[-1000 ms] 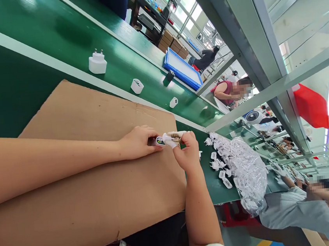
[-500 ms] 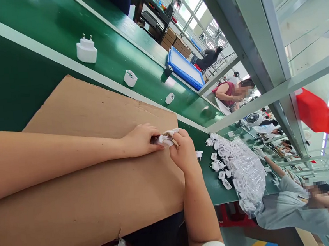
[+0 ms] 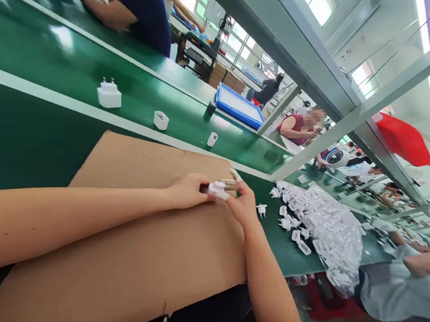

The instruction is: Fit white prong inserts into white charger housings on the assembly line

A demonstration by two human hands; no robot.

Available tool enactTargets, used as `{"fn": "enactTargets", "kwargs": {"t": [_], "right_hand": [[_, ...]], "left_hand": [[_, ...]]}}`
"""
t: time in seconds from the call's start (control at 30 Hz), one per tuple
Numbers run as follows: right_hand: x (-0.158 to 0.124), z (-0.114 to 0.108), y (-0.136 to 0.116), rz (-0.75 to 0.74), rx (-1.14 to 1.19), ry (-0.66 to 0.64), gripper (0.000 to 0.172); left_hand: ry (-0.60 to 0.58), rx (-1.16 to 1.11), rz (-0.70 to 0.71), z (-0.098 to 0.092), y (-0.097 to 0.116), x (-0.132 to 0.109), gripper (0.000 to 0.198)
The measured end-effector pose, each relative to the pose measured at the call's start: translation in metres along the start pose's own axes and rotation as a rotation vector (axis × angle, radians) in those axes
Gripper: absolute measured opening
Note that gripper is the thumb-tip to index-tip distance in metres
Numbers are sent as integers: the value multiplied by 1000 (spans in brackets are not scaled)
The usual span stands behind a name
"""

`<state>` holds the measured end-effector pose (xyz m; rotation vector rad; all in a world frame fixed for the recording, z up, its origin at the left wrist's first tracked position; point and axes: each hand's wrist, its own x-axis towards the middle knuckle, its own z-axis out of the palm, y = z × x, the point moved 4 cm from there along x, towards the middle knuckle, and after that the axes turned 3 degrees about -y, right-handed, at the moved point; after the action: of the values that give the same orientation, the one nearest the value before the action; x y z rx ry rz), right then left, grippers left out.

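My left hand (image 3: pixel 189 190) is closed around a white charger plug piece (image 3: pixel 217 189) whose metal prongs point to the right. Close beside it, my right hand (image 3: pixel 243 204) has its fingers bent around a small white curved piece (image 3: pixel 235 174), partly hidden by the fingers; its exact kind does not show. The thumb of this hand lies by the plug's lower edge. Both hands are over the right end of a brown cardboard sheet (image 3: pixel 135 277). Just past that end, a loose white plug piece (image 3: pixel 261 209) lies prongs down in view on the green table.
White plug parts (image 3: pixel 290 222) and a clear plastic bag (image 3: pixel 333 230) of them lie at the right. Along the green strip stand a white charger (image 3: pixel 109 95) and two white housings (image 3: pixel 161 120). A blue tray (image 3: pixel 238 106) sits beyond. A co-worker's grey sleeve (image 3: pixel 389 286) is at the right.
The white curved piece has moved off the plug's side towards the right, so the prongs now show. My view has shifted slightly, and the co-worker at the right has moved an arm back.
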<state>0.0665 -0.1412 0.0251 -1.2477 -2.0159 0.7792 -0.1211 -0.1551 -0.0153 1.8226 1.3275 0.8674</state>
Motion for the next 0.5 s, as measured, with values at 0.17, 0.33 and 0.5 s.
{"fn": "enactTargets", "kwargs": {"t": [0.17, 0.33, 0.5], "right_hand": [[-9, -79, 40, 406, -584, 225, 73], [-9, -103, 78, 645, -570, 63, 34], [3, -81, 77, 460, -387, 120, 22]], "left_hand": [[319, 109, -128, -54, -22, 59, 39], [494, 205, -279, -107, -50, 98, 65], [543, 276, -275, -123, -52, 86, 95]]}}
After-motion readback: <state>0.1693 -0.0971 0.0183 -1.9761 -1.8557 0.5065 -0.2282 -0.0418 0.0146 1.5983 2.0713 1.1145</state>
